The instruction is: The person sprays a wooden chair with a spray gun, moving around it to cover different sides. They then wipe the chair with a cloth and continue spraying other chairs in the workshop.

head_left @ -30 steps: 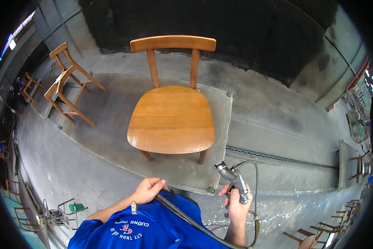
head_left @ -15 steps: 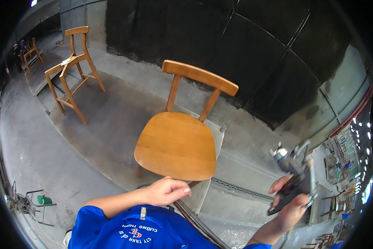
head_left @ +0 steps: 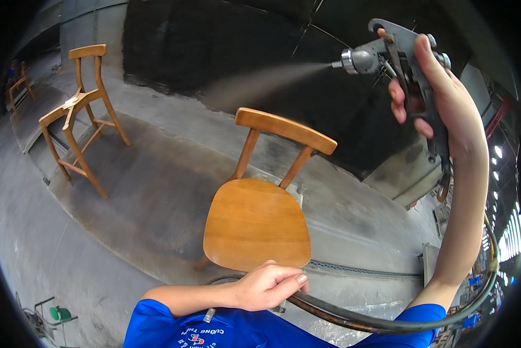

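My right hand [head_left: 446, 101] is raised at the upper right, wrapped round the grip of a metal spray gun [head_left: 408, 69]. A pale mist [head_left: 266, 87] fans out leftward from its nozzle, above the backrest of a wooden chair. That chair [head_left: 257, 223], with a rounded brown seat and curved top rail, stands upright in front of me. My left hand [head_left: 272, 285] is closed round a dark hose [head_left: 336, 313], close to the seat's front edge. The hose curves right beneath my raised arm. Its hidden fingers lie under the hand.
A taller wooden chair frame [head_left: 86, 119] without a seat panel stands at the left. Behind is a dark-stained wall [head_left: 196, 52]. A chain [head_left: 365, 271] runs along the floor track to the right. A green container [head_left: 59, 313] sits at lower left.
My right hand has swung up from the lower right with the spray gun, now pointing left and spraying. The view has shifted; my left hand remains near the seat's front.
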`<state>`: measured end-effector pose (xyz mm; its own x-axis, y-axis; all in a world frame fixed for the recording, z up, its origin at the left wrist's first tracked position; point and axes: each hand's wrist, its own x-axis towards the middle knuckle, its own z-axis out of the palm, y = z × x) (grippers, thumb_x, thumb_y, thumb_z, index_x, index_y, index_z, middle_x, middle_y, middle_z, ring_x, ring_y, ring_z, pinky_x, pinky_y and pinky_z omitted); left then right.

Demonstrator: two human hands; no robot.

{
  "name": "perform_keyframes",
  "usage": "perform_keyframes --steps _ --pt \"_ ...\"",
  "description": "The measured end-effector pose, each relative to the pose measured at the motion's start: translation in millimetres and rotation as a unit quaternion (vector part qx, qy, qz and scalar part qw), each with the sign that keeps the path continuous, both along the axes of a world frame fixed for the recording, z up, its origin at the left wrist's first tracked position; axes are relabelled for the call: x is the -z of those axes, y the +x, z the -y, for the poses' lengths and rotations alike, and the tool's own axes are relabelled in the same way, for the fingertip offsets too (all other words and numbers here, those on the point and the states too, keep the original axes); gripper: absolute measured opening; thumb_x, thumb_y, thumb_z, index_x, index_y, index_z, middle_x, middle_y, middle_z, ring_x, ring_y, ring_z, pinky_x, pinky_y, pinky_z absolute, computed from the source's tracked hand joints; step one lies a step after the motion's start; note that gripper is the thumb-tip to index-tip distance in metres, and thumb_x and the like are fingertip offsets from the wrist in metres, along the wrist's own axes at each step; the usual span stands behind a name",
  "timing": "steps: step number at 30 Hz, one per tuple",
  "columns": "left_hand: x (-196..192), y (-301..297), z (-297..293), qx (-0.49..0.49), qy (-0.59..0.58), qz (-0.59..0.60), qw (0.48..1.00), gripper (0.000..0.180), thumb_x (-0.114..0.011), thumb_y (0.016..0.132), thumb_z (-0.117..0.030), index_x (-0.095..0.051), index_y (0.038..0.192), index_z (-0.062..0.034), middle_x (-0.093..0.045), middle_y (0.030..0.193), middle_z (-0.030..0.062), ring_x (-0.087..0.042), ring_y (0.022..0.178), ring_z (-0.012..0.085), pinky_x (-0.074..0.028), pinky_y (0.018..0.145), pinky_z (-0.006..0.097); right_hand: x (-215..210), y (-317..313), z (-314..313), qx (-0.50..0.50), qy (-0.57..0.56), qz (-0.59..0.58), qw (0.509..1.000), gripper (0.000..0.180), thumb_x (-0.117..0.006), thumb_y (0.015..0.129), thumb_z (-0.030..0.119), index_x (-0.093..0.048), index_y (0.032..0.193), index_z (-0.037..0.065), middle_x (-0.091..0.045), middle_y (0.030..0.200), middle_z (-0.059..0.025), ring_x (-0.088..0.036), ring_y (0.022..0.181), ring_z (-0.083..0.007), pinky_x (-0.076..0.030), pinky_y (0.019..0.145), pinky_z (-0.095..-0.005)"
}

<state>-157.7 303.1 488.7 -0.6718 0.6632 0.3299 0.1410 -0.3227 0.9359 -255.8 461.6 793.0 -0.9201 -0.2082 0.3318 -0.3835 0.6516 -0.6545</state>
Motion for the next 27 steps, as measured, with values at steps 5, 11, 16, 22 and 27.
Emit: perform_keyframes --steps 5,11,16,22,27 --pt "-7.7 -17.2 -0.1 0.058 0.025 0.019 0.998 0.034 -0.043 0.107 -0.022 -0.069 0.098 -0.0016 -0.042 0.056 -0.0012 -0.039 0.054 0.006 -0.034 0.052 0.027 -21.5 -29.1 -5.1 0.088 0.015 0.005 0.996 0.06 -0.048 0.099 0.062 -0.061 0.106 0.004 -0.062 0.072 -0.0033 -0.061 0.054 -0.0077 -0.034 0.033 -0.0156" --pt "-10.5 -22.7 -23.7 0.119 0.032 0.023 0.992 0.035 -0.046 0.107 -0.026 -0.065 0.09 -0.0027 -0.043 0.058 -0.0013 -0.042 0.056 0.0068 -0.035 0.053 0.027 -39.8 -17.3 -64.4 0.214 0.03 0.029 0.976 0.056 -0.05 0.097 0.063 -0.061 0.094 0.008 -0.064 0.072 -0.0016 -0.063 0.058 -0.0059 -0.036 0.034 -0.0162" --pt "-6.5 -22.2 -41.1 0.201 -0.001 0.012 0.98 0.032 -0.048 0.106 -0.024 -0.065 0.091 -0.0024 -0.048 0.061 0.0004 -0.045 0.06 0.0071 -0.039 0.057 0.028 -43.6 20.4 -132.3 0.305 0.024 0.034 0.951 0.054 -0.051 0.098 0.062 -0.061 0.09 0.01 -0.065 0.072 -0.0015 -0.061 0.058 -0.0059 -0.034 0.038 -0.018" --pt "1.2 -26.8 -44.1 0.243 -0.01 -0.002 0.97 0.03 -0.05 0.106 -0.025 -0.068 0.097 -0.0032 -0.057 0.069 0.0021 -0.051 0.066 0.0075 -0.043 0.062 0.027 -31.2 78.8 -156.0 0.445 0.028 0.0 0.895 0.058 -0.047 0.099 0.063 -0.06 0.114 0.009 -0.061 0.071 -0.0006 -0.058 0.058 -0.006 -0.034 0.042 -0.0195" --pt "57.0 -65.6 19.1 0.128 -0.026 0.119 0.984 0.03 -0.052 0.104 -0.026 -0.07 0.102 -0.0013 -0.066 0.077 0.0035 -0.062 0.072 0.0105 -0.051 0.069 0.028 61.8 165.2 -111.2 0.331 -0.102 -0.155 0.925 0.068 -0.039 0.103 0.059 -0.038 0.153 0.012 -0.057 0.071 -0.003 -0.05 0.05 -0.0063 -0.03 0.036 -0.0186"
